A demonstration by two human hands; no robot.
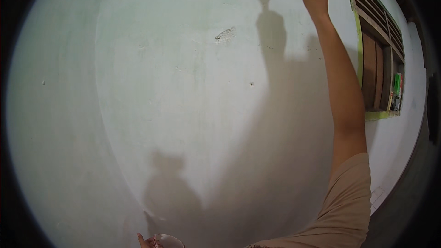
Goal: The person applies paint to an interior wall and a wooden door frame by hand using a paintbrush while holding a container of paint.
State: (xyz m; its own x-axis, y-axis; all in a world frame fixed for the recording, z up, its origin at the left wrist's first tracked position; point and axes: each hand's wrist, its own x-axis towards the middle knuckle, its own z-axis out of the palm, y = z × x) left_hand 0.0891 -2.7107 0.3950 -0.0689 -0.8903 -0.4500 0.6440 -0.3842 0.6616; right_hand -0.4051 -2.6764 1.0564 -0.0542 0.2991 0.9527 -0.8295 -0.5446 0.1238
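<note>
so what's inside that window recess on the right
Brown wooden shutters fill the window recess, with green and red things standing on its sill at the right end. The frame hides whatever lies deeper.

A pale plastered wall (183,87) fills the room, with a chipped patch (225,35) high up. A brown louvred window (379,59) with green-edged frame sits right.

Only carrier visible: window ledge (379,115), yellow-green, right of the white wall (183,87). Small green and red containers (397,91) stand on it; details too small.
</note>
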